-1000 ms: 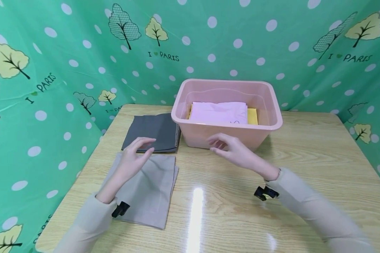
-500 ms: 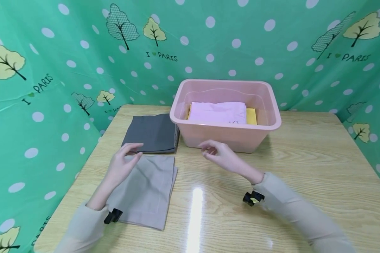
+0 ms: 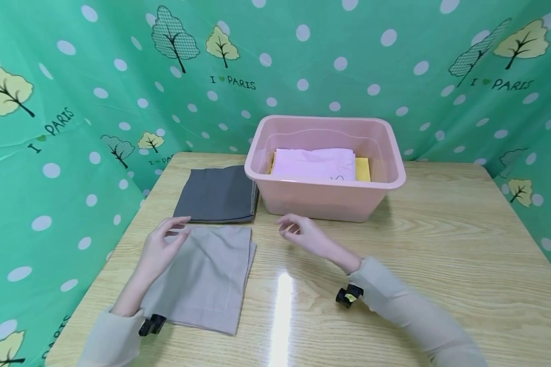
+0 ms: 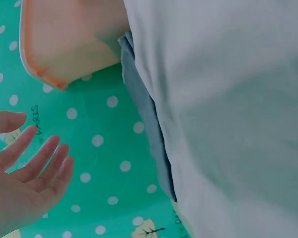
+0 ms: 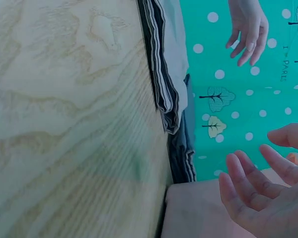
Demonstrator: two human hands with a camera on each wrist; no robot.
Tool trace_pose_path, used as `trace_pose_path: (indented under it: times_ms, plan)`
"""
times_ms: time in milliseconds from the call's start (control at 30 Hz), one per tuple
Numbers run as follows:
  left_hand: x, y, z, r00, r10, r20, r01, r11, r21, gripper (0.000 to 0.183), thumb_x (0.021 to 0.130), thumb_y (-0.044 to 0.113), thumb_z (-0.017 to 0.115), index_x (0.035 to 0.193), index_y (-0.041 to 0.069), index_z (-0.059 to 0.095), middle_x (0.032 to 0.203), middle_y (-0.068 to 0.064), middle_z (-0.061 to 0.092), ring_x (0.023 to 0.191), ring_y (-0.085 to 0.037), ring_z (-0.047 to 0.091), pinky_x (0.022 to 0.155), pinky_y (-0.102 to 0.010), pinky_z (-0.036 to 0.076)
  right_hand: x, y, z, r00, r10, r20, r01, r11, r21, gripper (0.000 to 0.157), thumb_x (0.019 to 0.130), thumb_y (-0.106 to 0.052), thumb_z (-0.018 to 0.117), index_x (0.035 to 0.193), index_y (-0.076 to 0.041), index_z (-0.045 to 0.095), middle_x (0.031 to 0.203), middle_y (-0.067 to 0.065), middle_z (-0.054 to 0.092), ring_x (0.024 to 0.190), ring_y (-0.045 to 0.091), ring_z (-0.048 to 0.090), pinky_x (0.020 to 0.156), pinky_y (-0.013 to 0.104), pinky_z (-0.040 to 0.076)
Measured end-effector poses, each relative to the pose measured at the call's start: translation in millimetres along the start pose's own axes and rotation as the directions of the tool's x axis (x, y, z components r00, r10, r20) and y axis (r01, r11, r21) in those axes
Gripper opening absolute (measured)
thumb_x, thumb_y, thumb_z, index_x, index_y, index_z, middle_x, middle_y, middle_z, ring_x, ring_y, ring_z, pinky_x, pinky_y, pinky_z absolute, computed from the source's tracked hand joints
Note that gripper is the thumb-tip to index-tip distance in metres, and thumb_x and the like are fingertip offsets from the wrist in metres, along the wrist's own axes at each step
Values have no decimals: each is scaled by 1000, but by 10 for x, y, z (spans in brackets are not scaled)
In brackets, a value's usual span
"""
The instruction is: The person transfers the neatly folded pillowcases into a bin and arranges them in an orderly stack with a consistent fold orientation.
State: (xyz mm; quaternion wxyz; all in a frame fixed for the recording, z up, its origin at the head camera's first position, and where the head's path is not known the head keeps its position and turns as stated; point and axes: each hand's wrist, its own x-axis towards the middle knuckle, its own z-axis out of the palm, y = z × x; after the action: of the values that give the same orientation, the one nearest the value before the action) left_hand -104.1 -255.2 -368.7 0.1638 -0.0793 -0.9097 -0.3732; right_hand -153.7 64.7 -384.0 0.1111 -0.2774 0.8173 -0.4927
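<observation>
My left hand (image 3: 160,250) hovers over the left side of a folded light grey cloth (image 3: 211,285), fingers loosely bent and holding nothing. My right hand (image 3: 305,237) is in the air in front of the pink plastic bin (image 3: 321,200), right of the grey cloth, also holding nothing. Behind the light grey cloth lies a folded dark grey cloth (image 3: 217,194), close against the bin's left side. Inside the bin sit a folded lilac cloth (image 3: 314,164) and a yellow cloth (image 3: 362,169), partly covered by it. The right wrist view shows the light grey cloth's stacked layers (image 5: 159,64) edge-on.
The wooden table (image 3: 441,229) extends to the right of the bin and carries a bright light reflection. A green polka-dot curtain (image 3: 367,61) with printed trees hangs behind the table and along its sides. Small black cameras (image 3: 349,295) are worn on the wrists.
Both hands have drawn back toward the person and to the left, the right one away from the bin's front. Cloths and bin stay where they were; the head view shifts slightly.
</observation>
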Motion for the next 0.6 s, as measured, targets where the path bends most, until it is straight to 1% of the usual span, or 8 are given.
trace_pose_path:
  times_ms: [67, 100, 200, 300, 467, 600]
  plan:
    - [-17, -28, -12, 1000, -12, -7, 12, 1000, 7, 26, 86, 7, 55, 111, -1, 58, 104, -15, 58, 90, -27, 52, 74, -23, 43, 11, 20, 35, 1000, 7, 4, -7, 1000, 10, 26, 85, -4, 50, 110, 2, 55, 93, 12, 60, 82, 23, 56, 69, 27, 48]
    - [-26, -42, -18, 1000, -18, -12, 19, 1000, 10, 26, 86, 8, 55, 110, 0, 58, 104, -14, 58, 89, -25, 52, 74, -22, 43, 16, 30, 53, 1000, 8, 6, -8, 1000, 15, 26, 85, -3, 50, 110, 3, 55, 93, 13, 60, 82, 24, 56, 69, 26, 48]
    - [-51, -93, -34, 999, -33, -24, 34, 999, 19, 26, 85, 7, 56, 109, 0, 59, 103, -13, 59, 87, -13, 53, 72, -18, 43, 31, 50, 103, 1000, 0, 12, 0, 1000, 30, 27, 84, -2, 50, 109, 7, 55, 92, 15, 60, 81, 25, 56, 70, 25, 47]
    - [-74, -138, -46, 999, -46, -24, 47, 999, 22, 25, 85, 6, 56, 109, -1, 58, 103, -14, 59, 86, -4, 51, 72, -14, 43, 44, 62, 155, 1000, 2, 16, -2, 999, 39, 28, 84, -2, 50, 109, 8, 55, 92, 16, 61, 80, 24, 56, 71, 25, 47]
    - [-116, -190, -66, 998, -63, -22, 64, 998, 14, 26, 85, 7, 56, 109, -3, 58, 107, -16, 58, 86, -3, 51, 72, -8, 41, 62, 84, 242, 1000, 23, 20, -24, 999, 49, 28, 84, -3, 51, 110, 7, 55, 92, 17, 61, 80, 24, 57, 70, 23, 47]
    - [-162, -233, -92, 997, -66, -27, 66, 998, -2, 27, 84, 5, 57, 110, -3, 58, 108, -18, 57, 85, 4, 50, 71, -5, 40, 73, 106, 316, 998, 50, 26, -51, 997, 60, 29, 84, -4, 50, 111, 5, 55, 93, 17, 61, 78, 23, 58, 68, 22, 47]
